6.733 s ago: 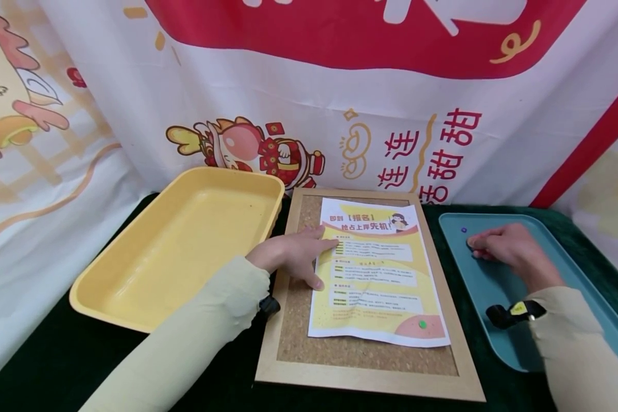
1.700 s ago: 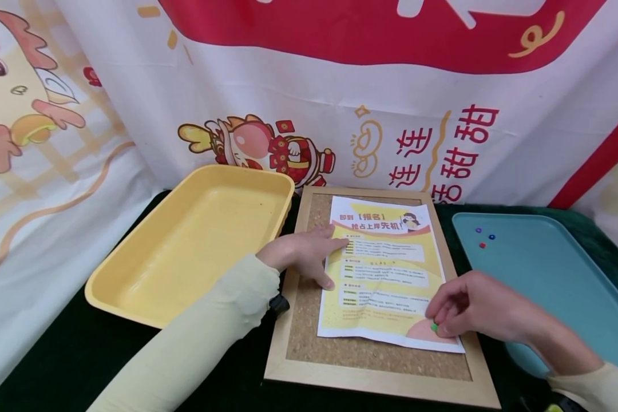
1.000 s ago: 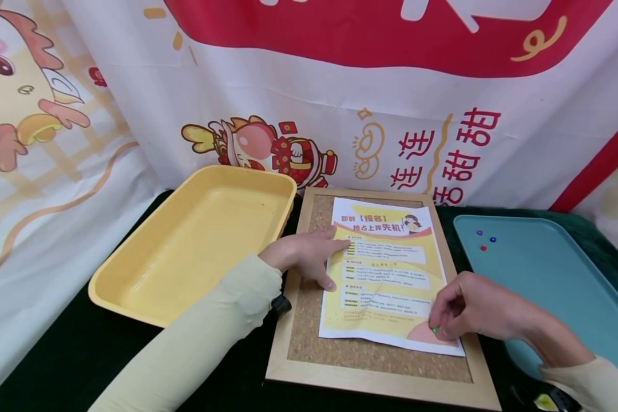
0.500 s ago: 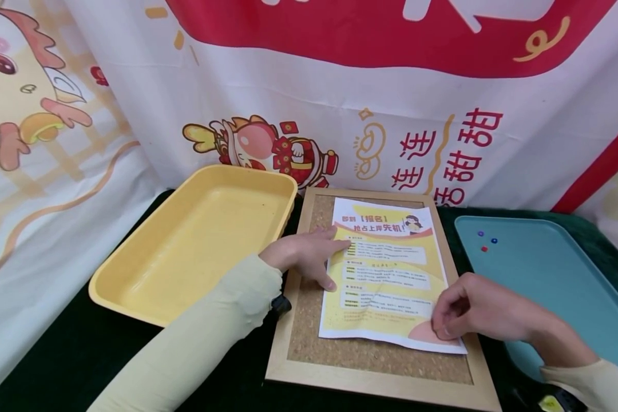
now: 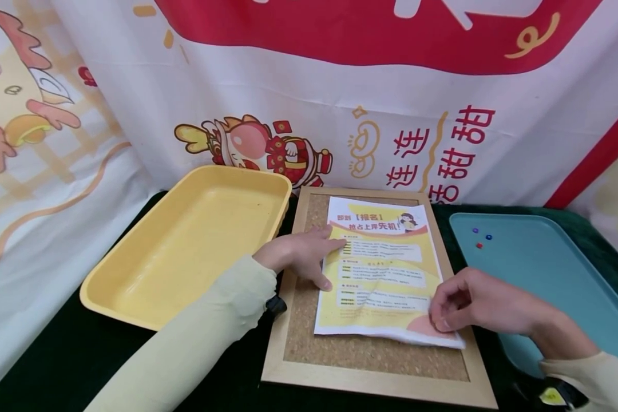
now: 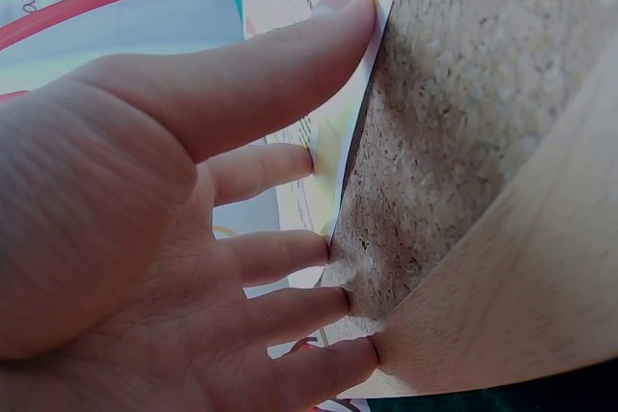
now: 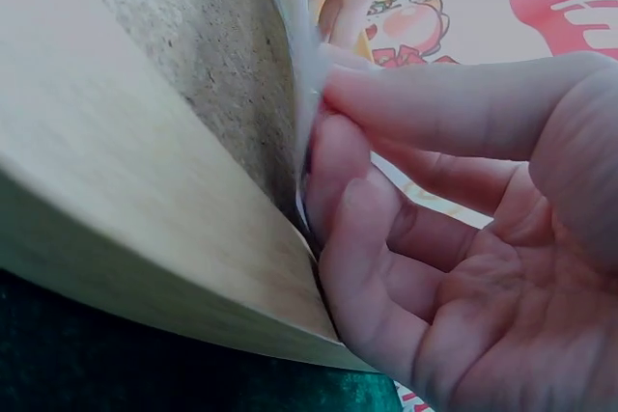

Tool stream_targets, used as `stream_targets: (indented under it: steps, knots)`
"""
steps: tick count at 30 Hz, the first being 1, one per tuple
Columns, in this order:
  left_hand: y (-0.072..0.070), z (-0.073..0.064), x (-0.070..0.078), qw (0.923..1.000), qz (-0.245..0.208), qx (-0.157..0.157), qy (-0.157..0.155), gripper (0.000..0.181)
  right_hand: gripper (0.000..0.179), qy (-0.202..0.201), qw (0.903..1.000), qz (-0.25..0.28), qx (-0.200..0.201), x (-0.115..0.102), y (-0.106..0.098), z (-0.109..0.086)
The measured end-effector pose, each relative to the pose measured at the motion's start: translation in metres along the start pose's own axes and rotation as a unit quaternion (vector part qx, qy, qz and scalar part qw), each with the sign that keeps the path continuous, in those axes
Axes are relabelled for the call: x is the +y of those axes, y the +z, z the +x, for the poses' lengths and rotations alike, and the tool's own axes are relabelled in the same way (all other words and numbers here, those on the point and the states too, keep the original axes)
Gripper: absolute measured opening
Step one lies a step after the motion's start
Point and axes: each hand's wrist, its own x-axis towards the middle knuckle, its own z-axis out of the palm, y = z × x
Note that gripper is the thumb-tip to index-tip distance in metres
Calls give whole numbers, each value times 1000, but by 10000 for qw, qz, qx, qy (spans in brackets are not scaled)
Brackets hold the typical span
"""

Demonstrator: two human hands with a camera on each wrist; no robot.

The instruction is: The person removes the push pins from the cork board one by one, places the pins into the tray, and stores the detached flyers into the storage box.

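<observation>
A yellow and white printed poster [image 5: 381,274] lies on a wood-framed cork board [image 5: 376,352]. My left hand [image 5: 306,257] is spread across the poster's left edge, its thumb on the paper margin and its lower fingertips reaching the cork and frame in the left wrist view. At the poster's lower right corner my right hand [image 5: 474,303] pinches with thumb and curled fingers, right where a green push pin was seen; the fingers now hide it. In the right wrist view, the paper edge [image 7: 301,55] bends up off the cork beside the fingertips.
A deep yellow tray [image 5: 185,252] stands left of the board. On the right, a teal tray [image 5: 551,274] holds a purple pin [image 5: 475,230], a blue pin [image 5: 488,237] and a red pin [image 5: 479,246]. A printed cloth [image 5: 288,80] hangs behind.
My right hand came from the teal tray to the poster's lower right corner and took hold of the green push pin. The poster's lower edge has risen slightly. My left hand stays in place.
</observation>
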Motion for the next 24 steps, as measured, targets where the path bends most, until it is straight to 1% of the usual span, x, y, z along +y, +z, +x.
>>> stream_targets:
  steps: [6,10,19,22,24]
  knots:
    - [0,-2,0,10000,-6,71,15,94,13,36,10000,65,49,0,-3,-2]
    - [0,-1,0,10000,-16,60,20,95,14,101,9996,94,240,-1,-6,-4]
    - [1,-2,0,9999,-85,95,8,95,18,403,9946,-163,942,-4,-14,-10]
    - [2,-2,0,9999,-86,112,18,95,20,532,9893,-234,1335,-5,-15,-10]
    - [2,-2,0,9999,-89,105,26,95,22,633,9841,-318,1627,-5,-15,-10]
